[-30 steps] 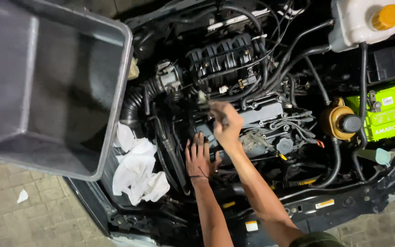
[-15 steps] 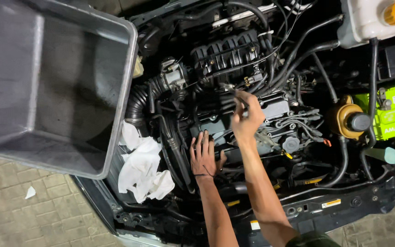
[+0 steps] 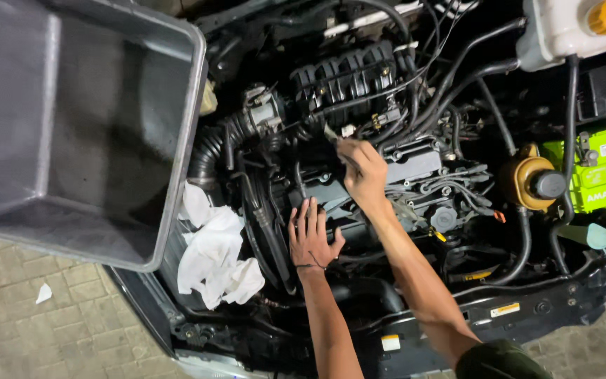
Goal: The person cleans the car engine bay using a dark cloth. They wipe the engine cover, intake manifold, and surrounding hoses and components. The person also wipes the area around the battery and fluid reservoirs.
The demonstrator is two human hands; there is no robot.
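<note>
Engine bay being worked on with a small tool.
A thin metal tool [image 3: 332, 135] is gripped by the right hand [image 3: 365, 172] beside the black ribbed intake manifold [image 3: 348, 76]; the left hand [image 3: 311, 240], fingers spread, is pressed flat on the engine, so careful probing seems needed.

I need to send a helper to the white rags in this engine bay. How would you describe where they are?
Start at the big grey plastic tub resting over one side of the engine bay. Just below its lower corner, beside the black ribbed intake hose, lies the crumpled white cloth. It is the only soft, bright white thing among dark hoses and metal.
</note>
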